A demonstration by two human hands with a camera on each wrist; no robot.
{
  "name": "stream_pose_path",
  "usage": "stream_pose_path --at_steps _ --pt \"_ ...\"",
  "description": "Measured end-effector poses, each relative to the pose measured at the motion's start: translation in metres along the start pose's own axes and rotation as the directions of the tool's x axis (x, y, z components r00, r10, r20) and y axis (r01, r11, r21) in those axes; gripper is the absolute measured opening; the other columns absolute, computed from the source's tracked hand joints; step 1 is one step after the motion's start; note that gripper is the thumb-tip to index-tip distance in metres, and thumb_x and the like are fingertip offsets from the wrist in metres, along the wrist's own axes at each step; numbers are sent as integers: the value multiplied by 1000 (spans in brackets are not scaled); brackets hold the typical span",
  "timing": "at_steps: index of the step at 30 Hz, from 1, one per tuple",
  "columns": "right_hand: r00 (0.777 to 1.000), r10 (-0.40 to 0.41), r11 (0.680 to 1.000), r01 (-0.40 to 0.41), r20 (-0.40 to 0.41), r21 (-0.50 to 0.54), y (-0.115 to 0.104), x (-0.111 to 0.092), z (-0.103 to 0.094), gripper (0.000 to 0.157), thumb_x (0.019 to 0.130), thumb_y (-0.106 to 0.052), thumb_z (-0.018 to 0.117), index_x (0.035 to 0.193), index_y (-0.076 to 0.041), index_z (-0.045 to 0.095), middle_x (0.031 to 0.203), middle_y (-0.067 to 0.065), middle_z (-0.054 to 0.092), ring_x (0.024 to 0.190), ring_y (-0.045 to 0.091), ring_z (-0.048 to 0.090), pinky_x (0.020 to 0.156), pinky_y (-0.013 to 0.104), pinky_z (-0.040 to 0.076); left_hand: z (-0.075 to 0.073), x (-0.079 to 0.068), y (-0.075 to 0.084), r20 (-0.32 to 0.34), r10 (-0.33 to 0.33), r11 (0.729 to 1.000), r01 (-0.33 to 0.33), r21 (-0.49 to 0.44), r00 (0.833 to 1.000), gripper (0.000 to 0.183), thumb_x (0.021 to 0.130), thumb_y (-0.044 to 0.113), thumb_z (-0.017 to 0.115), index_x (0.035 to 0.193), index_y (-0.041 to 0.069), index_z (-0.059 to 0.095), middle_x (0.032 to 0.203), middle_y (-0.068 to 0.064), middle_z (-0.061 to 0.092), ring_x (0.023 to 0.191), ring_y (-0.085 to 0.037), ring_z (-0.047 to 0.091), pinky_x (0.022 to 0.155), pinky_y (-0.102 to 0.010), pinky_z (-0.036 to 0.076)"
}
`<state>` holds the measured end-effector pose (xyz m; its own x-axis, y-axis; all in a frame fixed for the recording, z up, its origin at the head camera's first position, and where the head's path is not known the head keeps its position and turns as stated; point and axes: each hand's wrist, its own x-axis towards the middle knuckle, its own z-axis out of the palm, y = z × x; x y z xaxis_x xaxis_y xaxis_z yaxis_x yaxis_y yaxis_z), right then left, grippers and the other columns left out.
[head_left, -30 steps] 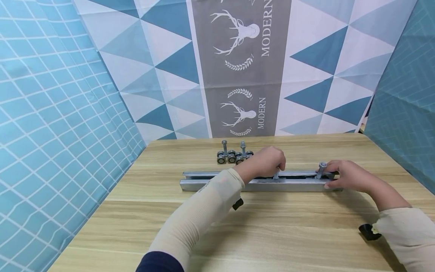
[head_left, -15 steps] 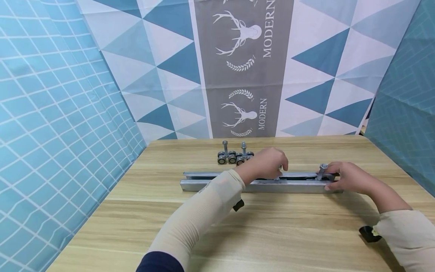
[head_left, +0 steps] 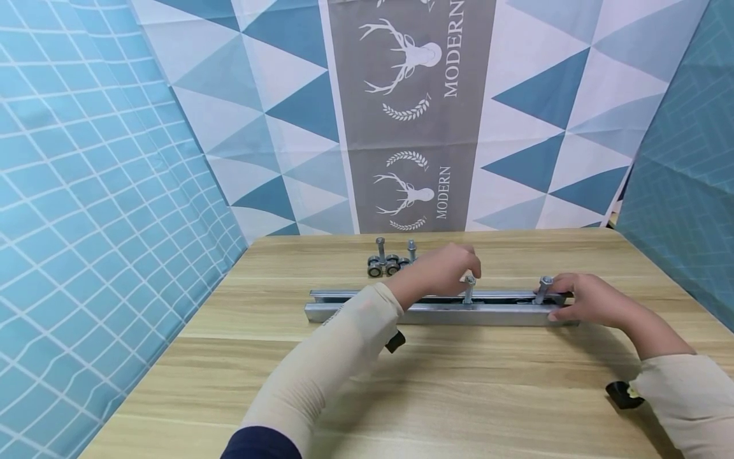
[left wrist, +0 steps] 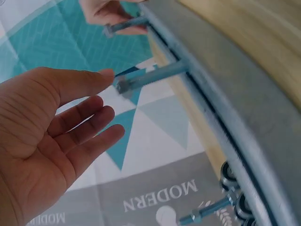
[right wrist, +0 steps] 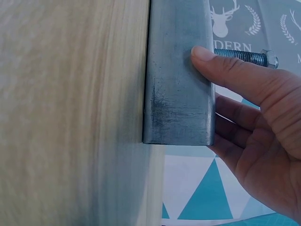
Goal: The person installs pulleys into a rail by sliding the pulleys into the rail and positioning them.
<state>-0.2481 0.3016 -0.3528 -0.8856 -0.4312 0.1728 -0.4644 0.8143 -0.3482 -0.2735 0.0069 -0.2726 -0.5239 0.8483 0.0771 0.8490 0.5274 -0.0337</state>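
A metal channel track (head_left: 355,311) lies across the wooden table, its slot facing up. Two bolts stand up out of the slot: a middle bolt (head_left: 469,290) and a right-hand bolt (head_left: 543,289). My left hand (head_left: 441,271) hovers beside the middle bolt; in the left wrist view its fingers are loosely extended, with the thumb close to the bolt's head and nothing gripped. At the track's right end my right hand (head_left: 596,298) holds the track, thumb on the near wall (right wrist: 181,94) and fingers behind. Whatever carries the bolts inside the slot is hidden.
Behind the track stand two roller trolleys with upright bolts, one on the left (head_left: 381,260) and one (head_left: 411,252) partly covered by my left hand. Patterned cloth (head_left: 413,127) hangs past the table's (head_left: 459,389) back edge, and blue tiled cloth (head_left: 103,191) at the left.
My left hand has let go of the middle bolt and drawn slightly up and left, uncovering the bolt's head. The right hand stays on the track's end.
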Motion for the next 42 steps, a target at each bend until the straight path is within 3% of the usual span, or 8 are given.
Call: stream_pose_path --at_steps 8,16,24,30,36,42 --pt "1000 21 1000 -21 6 -11 3 0 0 33 68 -19 88 94 -4 74 103 14 66 93 32 62 76 49 50 -16 -12 -27 -17 -40 998 39 -48 999 30 81 -1 69 111 6 73 112 -4 65 103 -16 58 89 -21 45" --pt "1000 24 1000 -24 7 -5 4 -2 -2 32 69 -20 87 93 -4 74 103 15 66 94 34 62 76 50 51 -18 -12 -53 21 -180 984 180 -5 983 39 77 -9 62 112 8 72 114 -3 64 112 -19 56 99 -27 42" --pt "1000 13 1000 -13 5 -12 3 -2 -3 30 69 -19 87 93 -7 75 103 12 67 92 28 62 73 43 50 -8 -6 -75 17 -286 958 285 43 958 42 76 -10 61 113 7 72 118 -4 65 116 -21 56 100 -30 42" --pt "1000 9 1000 -9 13 -14 3 -1 -3 34 68 -21 88 93 -3 74 101 13 66 90 30 61 73 47 50 -1 -3 -86 2 -369 929 369 30 929 43 77 -11 61 114 8 72 119 -6 62 113 -22 56 96 -29 45" --pt "1000 18 1000 -18 14 -13 2 0 -2 33 68 -20 88 93 -4 74 103 14 66 93 32 62 76 49 50 13 1 -98 9 -401 916 401 -13 916 40 80 -10 61 114 7 71 117 -5 65 115 -22 56 100 -30 43" --pt "1000 17 1000 -17 17 -5 1 1 -1 34 68 -20 88 94 -3 74 104 15 66 94 33 62 77 51 50 22 3 -105 34 -435 899 436 -38 900 37 80 -11 63 109 8 74 115 -4 68 109 -19 62 94 -29 48"
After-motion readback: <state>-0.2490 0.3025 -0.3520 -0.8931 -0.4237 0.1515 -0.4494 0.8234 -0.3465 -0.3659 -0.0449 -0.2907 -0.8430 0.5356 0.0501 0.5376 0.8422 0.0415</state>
